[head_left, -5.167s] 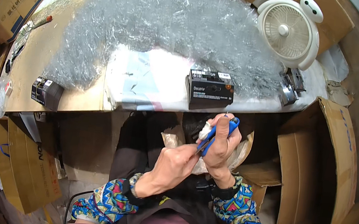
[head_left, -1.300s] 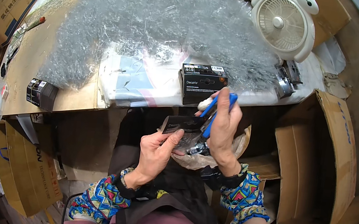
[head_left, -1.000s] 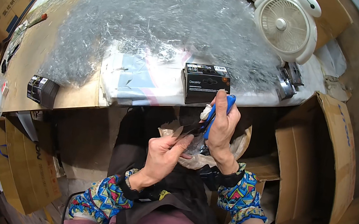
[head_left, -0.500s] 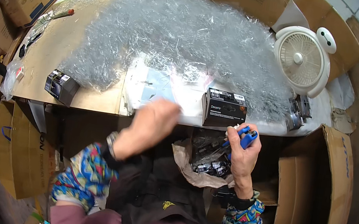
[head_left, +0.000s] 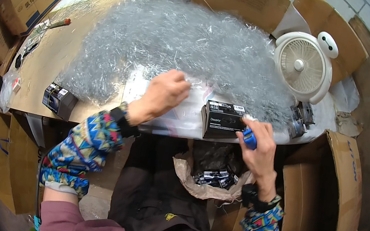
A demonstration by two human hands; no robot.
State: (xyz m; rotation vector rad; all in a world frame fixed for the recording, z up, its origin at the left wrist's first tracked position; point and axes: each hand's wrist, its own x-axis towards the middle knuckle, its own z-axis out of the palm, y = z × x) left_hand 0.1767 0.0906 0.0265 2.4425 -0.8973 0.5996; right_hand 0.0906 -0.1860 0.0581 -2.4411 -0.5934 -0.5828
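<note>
My left hand (head_left: 164, 92) is closed with curled fingers above the front of a broad heap of shiny clear plastic strands (head_left: 192, 35). Whatever its fingers may pinch is too small or hidden to make out. My right hand (head_left: 263, 151) is wrapped round a small blue-handled tool (head_left: 250, 138); its working end is hidden. A small white bit shows at that hand's fingertips. Just left of the right hand, a black box (head_left: 224, 126) with pale print stands at the table's front edge. White sheeting (head_left: 139, 87) lies under and beside my left hand.
A black box (head_left: 58, 100) stands at the left front edge. A white fan (head_left: 300, 66) and black packages (head_left: 300, 120) are at the right. Below the edge hangs a paper-lined bag (head_left: 181, 172) with small dark packets (head_left: 218, 178). An open carton (head_left: 321, 193) stands right.
My left hand has moved up and away toward the plastic heap. My right hand has turned, so less of the blue tool shows. The view has shifted slightly.
</note>
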